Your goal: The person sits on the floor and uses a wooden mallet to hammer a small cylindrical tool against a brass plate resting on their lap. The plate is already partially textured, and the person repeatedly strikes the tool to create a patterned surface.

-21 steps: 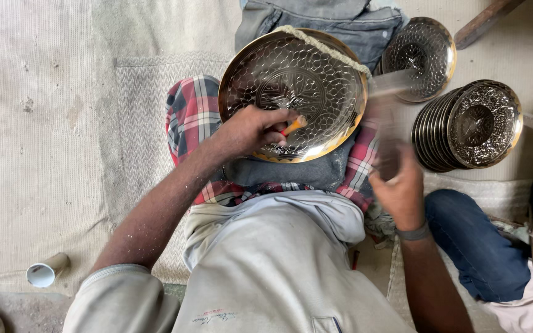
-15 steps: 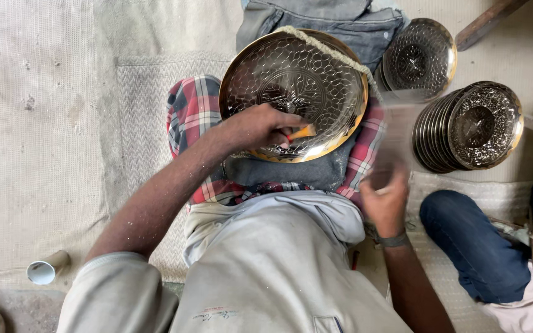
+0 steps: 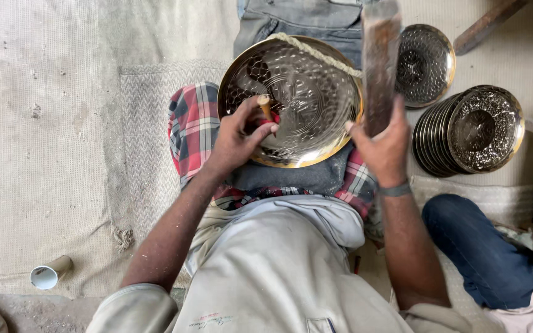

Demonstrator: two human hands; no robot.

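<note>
A round brass plate (image 3: 303,80) with a hammered pattern rests tilted on a checked cloth (image 3: 192,123) over my lap. My left hand (image 3: 239,135) lies on the plate's lower left part and grips a short punch (image 3: 265,106) whose top points up. My right hand (image 3: 385,148) is raised at the plate's right rim, closed on a long wooden mallet (image 3: 380,55) held upright and blurred by motion.
A stack of patterned metal plates (image 3: 470,132) leans at the right, with one more plate (image 3: 424,61) behind it. A person's blue-trousered leg (image 3: 482,253) is at lower right. A small paper cup (image 3: 49,273) lies on the mat at lower left. Wooden beam (image 3: 488,24) top right.
My right hand has swung up from low beside my lap, lifting the mallet upright over the plate's right edge. My left hand has tipped the punch up on the plate.
</note>
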